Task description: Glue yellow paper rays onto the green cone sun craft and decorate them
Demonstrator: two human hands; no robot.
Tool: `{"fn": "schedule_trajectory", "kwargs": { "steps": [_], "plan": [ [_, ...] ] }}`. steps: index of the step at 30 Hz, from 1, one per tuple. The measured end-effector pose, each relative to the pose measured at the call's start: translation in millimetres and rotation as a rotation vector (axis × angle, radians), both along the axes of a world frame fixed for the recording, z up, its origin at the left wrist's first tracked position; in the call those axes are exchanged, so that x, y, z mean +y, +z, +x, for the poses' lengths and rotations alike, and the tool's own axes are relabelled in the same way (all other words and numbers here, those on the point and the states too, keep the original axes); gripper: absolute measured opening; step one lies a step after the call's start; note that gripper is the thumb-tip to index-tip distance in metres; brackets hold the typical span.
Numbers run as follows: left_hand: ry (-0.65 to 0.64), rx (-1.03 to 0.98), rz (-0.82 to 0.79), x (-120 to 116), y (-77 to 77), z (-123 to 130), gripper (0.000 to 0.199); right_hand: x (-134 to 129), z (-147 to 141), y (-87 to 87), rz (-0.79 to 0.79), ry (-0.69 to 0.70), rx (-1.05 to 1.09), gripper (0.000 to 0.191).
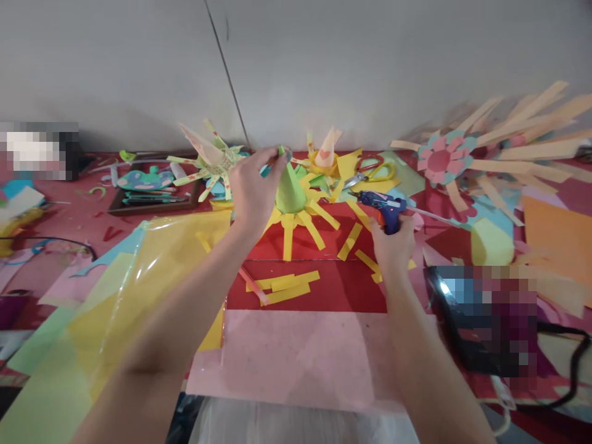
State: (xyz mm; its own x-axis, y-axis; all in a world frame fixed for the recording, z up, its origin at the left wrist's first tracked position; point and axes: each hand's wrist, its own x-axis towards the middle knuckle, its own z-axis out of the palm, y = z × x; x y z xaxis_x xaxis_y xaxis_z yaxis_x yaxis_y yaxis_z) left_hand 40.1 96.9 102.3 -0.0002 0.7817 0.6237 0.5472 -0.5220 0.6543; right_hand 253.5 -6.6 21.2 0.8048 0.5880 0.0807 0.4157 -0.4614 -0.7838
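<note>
- Our L hand (255, 188) is pinched nearly closed at the top of the green cone (291, 196); a bit of green tip shows just above the fingertips. The far fingers are partly hidden, so we can't tell exactly how they sit.
- Our R hand (393, 243) is wrapped round the handle of the blue glue gun (392, 206); we can't see all its fingers.
- Key relation: the cone stands btwn our hands, L hand at its tip & much nearer; R hand is well off to its right & a bit closer to us.
- Cone's long axis runs approx. vertical, narrow end up, wide end down in a ring of yellow strips (287, 237) that splay outward.
- Gun lies approx. sideways, nozzle left twd the cone but apart from it, w/ strips in the gap.
- Nearer us: loose yellow pieces (291, 285) & a pink stick (253, 283) on red sheet (351, 293), then pink sheet (300, 354).
- Beyond: scissors (382, 173) behind the gun; a patterned paper piece (213, 157) back left, a pink paper flower (439, 161) far right.
</note>
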Motion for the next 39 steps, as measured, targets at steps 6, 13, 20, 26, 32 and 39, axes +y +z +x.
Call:
{"fn": "schedule_trajectory", "kwargs": {
  "steps": [6,13,20,26,32,39],
  "plan": [
    [-0.011,-0.024,0.083,-11,16.1,-7,0.011,1,4,-1.8,-0.026,-0.016,0.016,0.045],
    [-0.074,-0.077,0.24,-22,52.2,-12,0.014,0,7,-3.2,0.007,-0.031,0.024,0.044],
    [-0.147,0.023,-0.046,-13,29.0,3,0.013,0,6,-3.8,0.114,-0.068,-0.009,0.039],
    [-0.121,0.08,-0.228,-2,-19.4,17,0.01,-1,-3,-1.2,0.076,-0.018,0.041,0.041],
    [-0.098,0.034,-0.143,3,-7.4,14,0.011,-1,-6,0.2,0.065,-0.018,0.062,0.041],
    [-0.134,0.097,-0.241,5,-20.4,17,0.012,1,-7,-1.4,0.061,-0.011,0.06,0.042]
  ]
}}
